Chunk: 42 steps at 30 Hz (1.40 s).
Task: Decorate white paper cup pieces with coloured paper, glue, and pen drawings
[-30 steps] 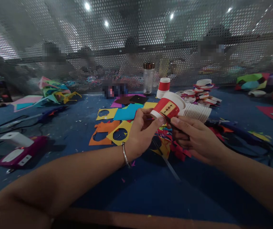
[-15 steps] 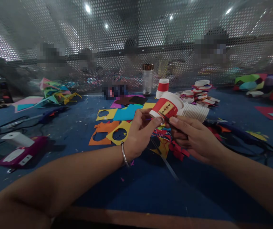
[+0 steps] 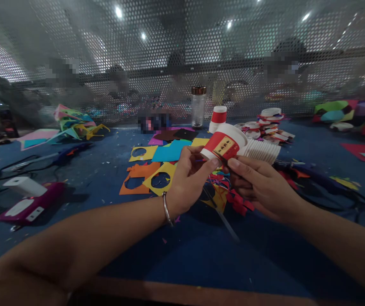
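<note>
A red and white paper cup [image 3: 225, 143] with a yellow label lies on its side in the air above the blue table [image 3: 185, 250], its white rim cut into a fringe of strips [image 3: 262, 151]. My left hand [image 3: 190, 178], a metal bangle at the wrist, pinches the cup's lower edge. My right hand [image 3: 259, 187] is closed around dark scissors [image 3: 225, 161], whose blades meet the cup's red wall. Under both hands lie red and yellow paper scraps [image 3: 225, 193].
Coloured paper sheets with round holes [image 3: 157, 178] lie left of the hands. A clear bottle [image 3: 198, 106], another cup [image 3: 218, 118] and a heap of cut cup pieces [image 3: 268, 125] stand behind. A purple device [image 3: 31, 203] and cables sit at left. A perforated screen closes the back.
The cup and both hands have barely shifted; the view has moved slightly. Nothing was taken up or let go.
</note>
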Available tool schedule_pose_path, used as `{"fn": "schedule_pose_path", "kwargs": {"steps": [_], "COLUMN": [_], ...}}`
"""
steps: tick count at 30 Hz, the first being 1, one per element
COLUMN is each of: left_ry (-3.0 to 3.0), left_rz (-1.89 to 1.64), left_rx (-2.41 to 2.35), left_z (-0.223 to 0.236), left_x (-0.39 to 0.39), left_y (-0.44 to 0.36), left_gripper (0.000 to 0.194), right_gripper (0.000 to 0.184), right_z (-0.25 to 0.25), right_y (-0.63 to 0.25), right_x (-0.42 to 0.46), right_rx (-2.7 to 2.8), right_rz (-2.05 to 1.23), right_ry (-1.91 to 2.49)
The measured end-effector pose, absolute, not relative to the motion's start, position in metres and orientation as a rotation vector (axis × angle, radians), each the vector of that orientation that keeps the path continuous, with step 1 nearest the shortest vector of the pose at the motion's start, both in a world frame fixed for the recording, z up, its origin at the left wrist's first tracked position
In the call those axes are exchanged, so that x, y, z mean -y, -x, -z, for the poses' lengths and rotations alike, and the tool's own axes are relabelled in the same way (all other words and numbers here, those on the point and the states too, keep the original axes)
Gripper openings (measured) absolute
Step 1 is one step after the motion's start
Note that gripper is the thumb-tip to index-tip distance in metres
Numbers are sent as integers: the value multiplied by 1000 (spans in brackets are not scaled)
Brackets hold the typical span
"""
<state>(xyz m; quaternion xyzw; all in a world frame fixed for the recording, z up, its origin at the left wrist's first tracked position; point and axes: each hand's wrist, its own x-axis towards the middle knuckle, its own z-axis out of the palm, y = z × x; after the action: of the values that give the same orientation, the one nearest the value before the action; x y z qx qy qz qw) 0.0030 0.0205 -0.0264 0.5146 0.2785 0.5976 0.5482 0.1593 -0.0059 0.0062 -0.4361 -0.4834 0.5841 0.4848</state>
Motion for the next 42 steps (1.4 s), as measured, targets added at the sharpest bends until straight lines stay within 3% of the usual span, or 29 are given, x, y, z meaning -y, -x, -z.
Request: {"fn": "schedule_pose_path", "kwargs": {"steps": [12,19,35,42], "left_ry": [-1277,-1369,-1631,-1557], "left_rz": [-1421,-1430,-1504,-1476], "left_rx": [-649,-627,-619,-660], "left_z": [24,26,32,32], "left_x": [-18,-21,-28,-26], "left_y": [-2,1,3,2], "left_gripper": [33,42,31,39], "right_gripper": [64,60,58,58], "right_z": [-8,-8,-2,-2], "right_y": [-160,-161,-162,-163], "right_x": [8,8,7,6], "right_rx": [1214,1230,1236,1236], "right_rz": [-1436,-1438,-1406,-1390], "right_ry": [1029,996,968,975]}}
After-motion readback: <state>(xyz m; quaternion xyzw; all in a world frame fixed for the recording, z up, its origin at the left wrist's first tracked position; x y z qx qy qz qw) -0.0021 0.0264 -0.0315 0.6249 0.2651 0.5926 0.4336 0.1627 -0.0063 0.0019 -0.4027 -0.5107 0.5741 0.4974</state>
